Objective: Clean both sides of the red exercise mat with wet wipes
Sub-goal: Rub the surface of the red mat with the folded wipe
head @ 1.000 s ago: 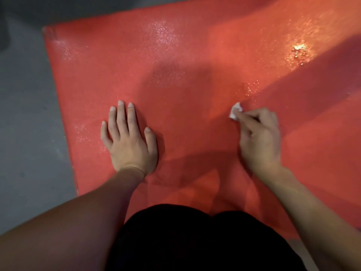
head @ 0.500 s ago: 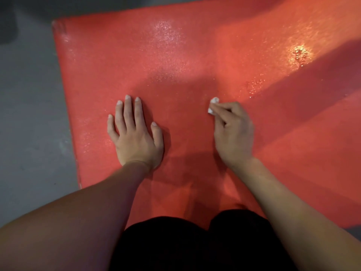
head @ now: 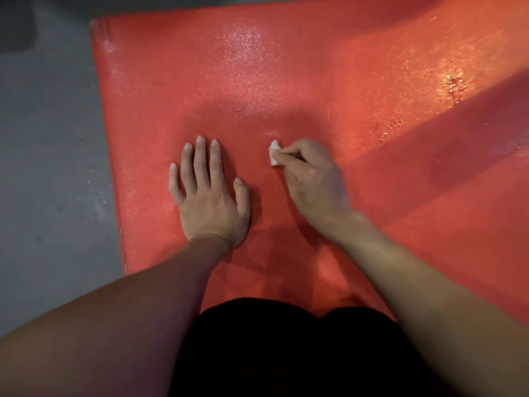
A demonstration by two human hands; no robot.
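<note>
Two hands rest near the red mat's left end: the left hand pressed flat with fingers straight, the right hand pinching a wipe. Most mat stretches away rightward, nearer the right hand.

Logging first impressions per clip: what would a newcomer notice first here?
The red exercise mat fills most of the view, glistening wet toward the far right, with grey floor on its left. At its middle, the left hand presses flat, while the right hand pinches a small white wet wipe against the mat.
</note>
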